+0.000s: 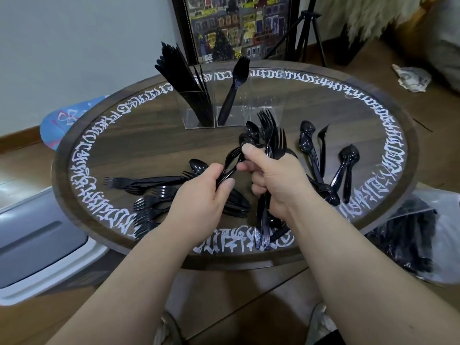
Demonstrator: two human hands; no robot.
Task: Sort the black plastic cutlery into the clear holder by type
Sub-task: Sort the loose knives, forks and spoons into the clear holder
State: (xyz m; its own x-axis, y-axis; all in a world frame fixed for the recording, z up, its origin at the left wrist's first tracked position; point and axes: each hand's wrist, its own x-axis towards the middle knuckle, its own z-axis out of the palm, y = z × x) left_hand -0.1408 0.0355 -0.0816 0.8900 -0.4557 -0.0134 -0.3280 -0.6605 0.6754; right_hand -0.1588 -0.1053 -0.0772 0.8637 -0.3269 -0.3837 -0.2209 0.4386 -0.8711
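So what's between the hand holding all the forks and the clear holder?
In the head view, a few loose spoons lie on the table between the right hand and the clear holder.

The single head view looked forward and down, close above the round table (82, 150). Both hands gripped near its centre.

Framed picture (234, 26) leans behind counter (159, 135). Tripod (311, 33) right of picture. Grey bin (37, 240) left of counter; plastic bag (423, 235) right.

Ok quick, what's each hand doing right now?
Left hand: closed, gripping one black fork.
Right hand: closed around a bunch of forks, tines up.
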